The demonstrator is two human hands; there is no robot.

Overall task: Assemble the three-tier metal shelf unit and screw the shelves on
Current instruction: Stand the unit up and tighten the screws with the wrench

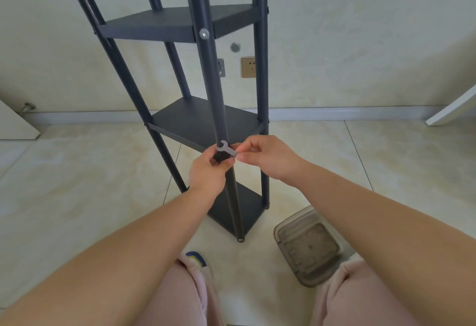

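Head view: your left hand (209, 168) grips the front post (206, 68) at the middle shelf (190, 122), standing upright on the floor. Right hand (262, 155) pinches the flat wrench (226, 148); seat it squarely on the bolt, turn short.

clear plastic container (310, 247) on floor | wall socket (248, 67) | slipper (197, 258) | skirting board (360, 113)

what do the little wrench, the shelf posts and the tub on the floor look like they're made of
Wrench: thin flat stamped metal, dull silver-grey. Shelf posts: probably metal tube with a dark satin coating, showing soft highlights and a bright bolt. Tub: translucent smoky-grey plastic, its base visible through it.
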